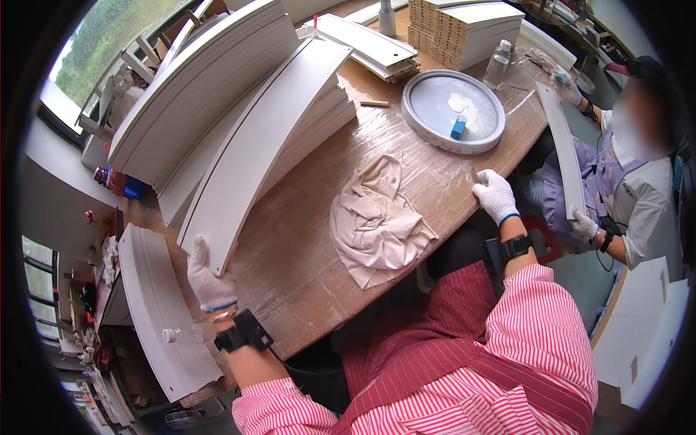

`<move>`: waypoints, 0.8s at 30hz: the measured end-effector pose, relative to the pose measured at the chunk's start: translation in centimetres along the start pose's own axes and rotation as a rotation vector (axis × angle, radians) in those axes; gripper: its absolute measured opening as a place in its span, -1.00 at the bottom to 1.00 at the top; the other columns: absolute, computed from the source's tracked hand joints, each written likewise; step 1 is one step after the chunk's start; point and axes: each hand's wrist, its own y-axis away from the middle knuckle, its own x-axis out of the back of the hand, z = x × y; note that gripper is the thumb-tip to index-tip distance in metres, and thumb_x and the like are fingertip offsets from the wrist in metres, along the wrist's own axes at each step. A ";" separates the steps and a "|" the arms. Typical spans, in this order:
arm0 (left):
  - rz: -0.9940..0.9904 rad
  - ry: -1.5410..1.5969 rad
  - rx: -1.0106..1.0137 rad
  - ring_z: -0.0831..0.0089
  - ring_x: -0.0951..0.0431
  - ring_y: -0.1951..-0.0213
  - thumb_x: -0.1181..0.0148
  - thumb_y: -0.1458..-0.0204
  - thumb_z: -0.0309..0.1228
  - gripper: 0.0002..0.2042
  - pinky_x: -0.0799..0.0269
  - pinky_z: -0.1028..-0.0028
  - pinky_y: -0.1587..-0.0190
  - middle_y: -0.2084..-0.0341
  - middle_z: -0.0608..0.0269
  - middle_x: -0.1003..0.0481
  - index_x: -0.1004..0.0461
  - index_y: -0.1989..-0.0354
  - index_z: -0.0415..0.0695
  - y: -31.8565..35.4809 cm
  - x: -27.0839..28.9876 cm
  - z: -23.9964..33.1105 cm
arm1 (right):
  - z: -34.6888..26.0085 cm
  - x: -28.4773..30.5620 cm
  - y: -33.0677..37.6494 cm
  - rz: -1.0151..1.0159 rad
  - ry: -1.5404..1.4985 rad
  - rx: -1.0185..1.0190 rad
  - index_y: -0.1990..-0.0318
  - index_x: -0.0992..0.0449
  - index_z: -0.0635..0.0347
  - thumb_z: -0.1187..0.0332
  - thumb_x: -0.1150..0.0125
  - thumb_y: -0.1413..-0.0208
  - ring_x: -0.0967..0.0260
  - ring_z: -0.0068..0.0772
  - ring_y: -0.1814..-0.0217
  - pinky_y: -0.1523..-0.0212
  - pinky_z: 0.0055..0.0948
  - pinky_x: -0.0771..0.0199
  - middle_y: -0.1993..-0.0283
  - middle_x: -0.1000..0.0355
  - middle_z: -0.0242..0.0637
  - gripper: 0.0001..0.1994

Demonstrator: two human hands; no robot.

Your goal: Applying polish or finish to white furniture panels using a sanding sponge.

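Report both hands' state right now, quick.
Left hand: gloved, gripping the near end of a white board in the stack.
Right hand: gloved, holding nothing, resting on the wooden table edge.

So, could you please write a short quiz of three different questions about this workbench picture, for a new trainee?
1. True or false: the person's left hand in a white glove touches the near end of a long white panel.
2. Which thing lies between the two gloved hands on the wooden table? A) a crumpled beige cloth B) a hammer C) a paint can
3. Fill in: a small blue block lies in the round grey ____.

Key
1. True.
2. A, the crumpled beige cloth; the right hand rests at the table edge beside it.
3. Tray.
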 end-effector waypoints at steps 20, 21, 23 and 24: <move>0.159 -0.137 0.268 0.28 -0.60 0.02 -0.12 -0.21 -0.54 -0.52 -0.60 0.36 -0.03 -0.04 0.06 -0.49 -0.24 -0.31 -0.29 18.0 6.8 -7.7 | -15.9 -17.7 15.9 -0.551 0.134 1.080 0.27 -0.52 0.14 0.42 -0.14 -0.01 -0.57 -0.03 0.30 0.32 -0.06 -0.57 0.29 -0.50 -0.08 -0.88; 0.103 -0.121 0.252 0.24 -0.57 -0.05 -0.12 -0.19 -0.55 -0.50 -0.55 0.32 -0.12 -0.10 0.03 -0.47 -0.22 -0.33 -0.31 17.8 6.6 -7.7 | -15.2 -17.7 14.8 -0.502 0.171 1.037 0.25 -0.52 0.11 0.41 -0.13 -0.01 -0.56 -0.04 0.34 0.33 -0.06 -0.57 0.32 -0.50 -0.11 -0.86; 0.165 -0.149 0.260 0.21 -0.54 -0.09 -0.12 -0.18 -0.56 -0.47 -0.51 0.30 -0.17 -0.12 0.02 -0.45 -0.19 -0.35 -0.31 17.8 6.3 -7.9 | -13.9 -16.2 9.6 -0.256 0.137 1.029 0.07 -0.56 0.02 0.40 -0.11 -0.03 -0.54 -0.06 0.46 0.35 -0.04 -0.56 0.41 -0.51 -0.18 -0.72; 0.170 -0.151 0.247 0.19 -0.52 -0.13 -0.12 -0.16 -0.57 -0.43 -0.48 0.28 -0.21 -0.15 0.01 -0.43 -0.17 -0.36 -0.32 17.7 6.2 -7.9 | -13.1 -14.5 5.9 -0.202 0.283 0.851 -0.10 -0.54 -0.08 0.38 -0.11 -0.06 -0.53 -0.06 0.47 0.33 0.02 -0.55 0.41 -0.53 -0.17 -0.60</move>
